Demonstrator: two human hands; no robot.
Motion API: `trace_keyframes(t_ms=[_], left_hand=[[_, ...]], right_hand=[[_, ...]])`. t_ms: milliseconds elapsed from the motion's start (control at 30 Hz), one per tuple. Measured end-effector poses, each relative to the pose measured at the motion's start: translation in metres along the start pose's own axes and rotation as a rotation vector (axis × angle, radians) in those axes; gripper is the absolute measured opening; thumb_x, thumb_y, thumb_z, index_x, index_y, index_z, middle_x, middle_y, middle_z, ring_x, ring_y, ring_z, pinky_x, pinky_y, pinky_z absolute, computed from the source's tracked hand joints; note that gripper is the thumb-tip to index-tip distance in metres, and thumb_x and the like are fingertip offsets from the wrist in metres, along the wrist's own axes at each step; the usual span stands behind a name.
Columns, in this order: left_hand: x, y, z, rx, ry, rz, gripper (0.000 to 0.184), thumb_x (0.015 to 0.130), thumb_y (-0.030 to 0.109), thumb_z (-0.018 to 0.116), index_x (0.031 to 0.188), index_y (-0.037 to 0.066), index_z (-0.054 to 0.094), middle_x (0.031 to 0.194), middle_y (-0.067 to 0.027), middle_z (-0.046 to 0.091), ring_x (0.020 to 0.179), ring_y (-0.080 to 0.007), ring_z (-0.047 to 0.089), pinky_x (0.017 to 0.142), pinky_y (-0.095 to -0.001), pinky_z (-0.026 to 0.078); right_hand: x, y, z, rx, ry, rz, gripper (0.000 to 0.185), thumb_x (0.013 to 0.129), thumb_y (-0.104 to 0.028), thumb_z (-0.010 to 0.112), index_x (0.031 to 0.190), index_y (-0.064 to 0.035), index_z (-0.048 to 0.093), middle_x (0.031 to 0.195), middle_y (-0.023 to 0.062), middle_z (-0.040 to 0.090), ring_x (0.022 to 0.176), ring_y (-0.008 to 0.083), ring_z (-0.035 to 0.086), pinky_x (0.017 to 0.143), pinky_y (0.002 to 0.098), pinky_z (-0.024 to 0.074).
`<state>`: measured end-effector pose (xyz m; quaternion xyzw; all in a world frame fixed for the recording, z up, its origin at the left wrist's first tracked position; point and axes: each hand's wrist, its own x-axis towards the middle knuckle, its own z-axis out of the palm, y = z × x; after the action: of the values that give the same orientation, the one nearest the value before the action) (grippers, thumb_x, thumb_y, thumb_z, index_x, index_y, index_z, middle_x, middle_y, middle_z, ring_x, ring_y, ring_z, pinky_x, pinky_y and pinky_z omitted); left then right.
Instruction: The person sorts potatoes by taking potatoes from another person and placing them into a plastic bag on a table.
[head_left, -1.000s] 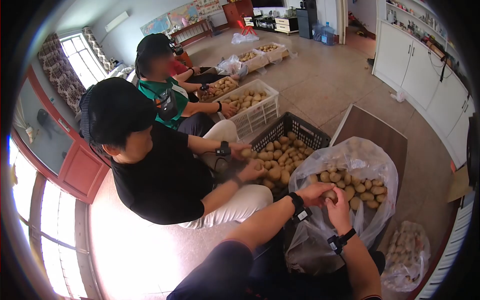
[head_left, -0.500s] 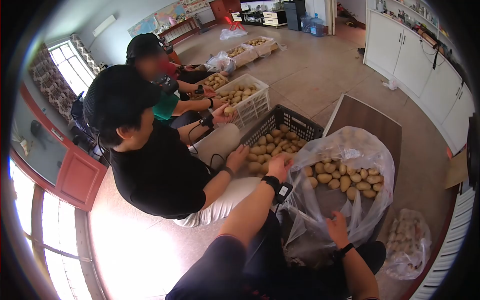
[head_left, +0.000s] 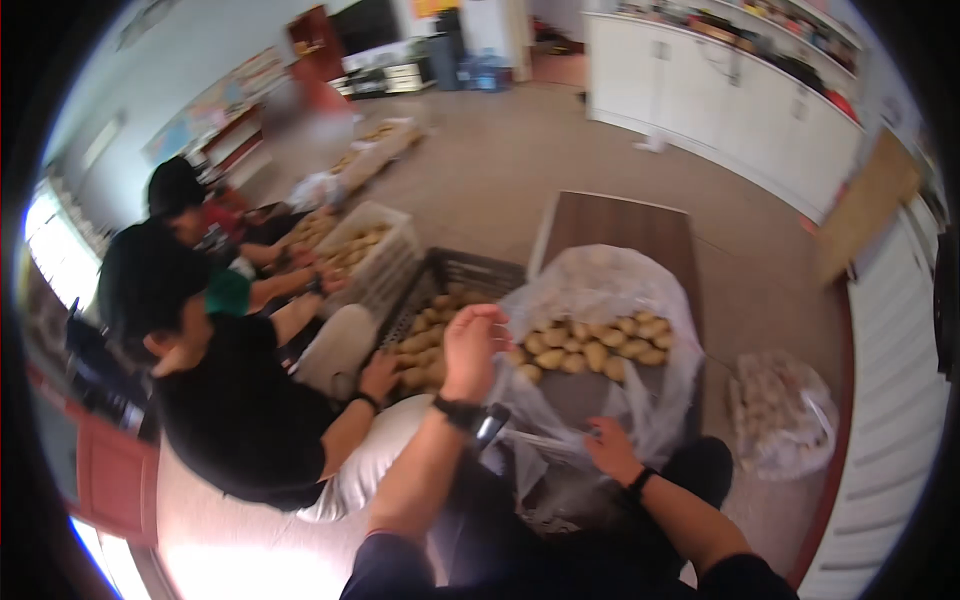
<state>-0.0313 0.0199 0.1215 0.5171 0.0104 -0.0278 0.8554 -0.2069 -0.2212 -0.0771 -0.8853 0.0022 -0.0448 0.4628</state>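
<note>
Between crate [head_left: 478,268] and bag [head_left: 683,365], my left hand [head_left: 476,350] is raised, half curled; its grip I cannot tell. My right hand [head_left: 612,452], loosely open, is at the bag's near side; potatoes [head_left: 595,357] lie inside.

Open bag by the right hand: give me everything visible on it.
The bag is thin, see-through, whitish plastic by the look of it, crumpled, its wide mouth facing up. Tan potatoes lie inside, bunched across the middle and toward the far side; the nearer part of the mouth shows none. It appears to rest on the brown board. The right hand is at its near edge, contact unclear; the left hand is raised by its left edge.
</note>
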Motion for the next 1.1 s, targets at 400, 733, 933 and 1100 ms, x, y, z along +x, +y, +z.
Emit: trace_keyframes(t_ms=[400, 733, 933, 1100], left_hand=[[-0.241, 0.141, 0.172, 0.182, -0.827, 1.199, 0.020, 0.073, 0.009, 0.068, 0.093, 0.006, 0.072, 0.087, -0.0121, 0.069, 0.059, -0.0181, 0.057, 0.046, -0.0243, 0.044], [-0.260, 0.132, 0.180, 0.161, -1.107, 1.110, 0.029, 0.078, 0.014, 0.069, 0.102, -0.003, 0.068, 0.087, -0.0140, 0.067, 0.056, -0.0171, 0.054, 0.042, -0.0242, 0.039], [-0.249, 0.135, 0.135, 0.489, -0.870, 0.990, 0.023, 0.085, 0.006, 0.059, 0.107, -0.001, 0.059, 0.095, -0.0090, 0.066, 0.073, -0.0208, 0.063, 0.065, -0.0296, 0.051], [-0.148, 0.025, 0.109, 0.358, -0.181, 0.482, 0.030, 0.089, -0.006, 0.052, 0.118, 0.000, 0.054, 0.103, -0.0056, 0.056, 0.091, -0.0101, 0.052, 0.075, -0.0227, 0.044]], right_hand=[[-0.028, -0.010, -0.008, 0.107, 0.117, -0.005, 0.037, 0.084, -0.016, 0.066, 0.117, -0.0023, 0.055, 0.108, 0.0141, 0.059, 0.082, 0.0251, 0.059, 0.073, 0.0352, 0.0491], [-0.040, 0.020, -0.018, 0.070, 0.266, 0.139, 0.037, 0.082, -0.013, 0.064, 0.116, -0.0025, 0.055, 0.105, 0.0164, 0.059, 0.086, 0.0297, 0.062, 0.078, 0.0372, 0.0494], [-0.030, 0.000, -0.055, -0.437, 0.627, 0.370, 0.056, 0.075, -0.019, 0.073, 0.121, 0.0030, 0.049, 0.116, 0.0234, 0.054, 0.109, 0.0401, 0.051, 0.096, 0.0454, 0.0417], [-0.027, -0.007, -0.071, -0.101, 0.591, 0.754, 0.065, 0.077, -0.026, 0.076, 0.124, 0.0075, 0.046, 0.124, 0.0254, 0.054, 0.115, 0.0382, 0.053, 0.098, 0.0437, 0.0418]])
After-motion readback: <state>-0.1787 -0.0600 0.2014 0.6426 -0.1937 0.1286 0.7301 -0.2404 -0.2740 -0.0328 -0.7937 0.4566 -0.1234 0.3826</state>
